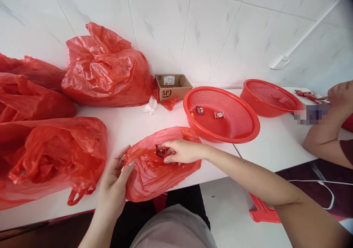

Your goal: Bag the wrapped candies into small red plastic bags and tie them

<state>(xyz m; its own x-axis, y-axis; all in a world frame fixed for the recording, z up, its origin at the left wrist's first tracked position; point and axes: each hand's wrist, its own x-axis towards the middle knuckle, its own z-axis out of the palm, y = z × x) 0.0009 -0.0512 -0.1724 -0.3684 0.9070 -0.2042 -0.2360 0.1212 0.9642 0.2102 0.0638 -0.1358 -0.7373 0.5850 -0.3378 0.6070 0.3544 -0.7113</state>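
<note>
Pinching the red bag at lower centre, the left hand seemingly steadies it while the right hand grips a dark-red packet, apparently mid-transfer, release presumably needing parted fingers.

2 perforated baskets, 1 box

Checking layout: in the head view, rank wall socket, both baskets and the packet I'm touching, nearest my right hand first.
1. Dark red packet: at right hand
2. Left perforated basket: rightward, beyond
3. Right perforated basket: farther right
4. Wall socket: far upper right
</note>
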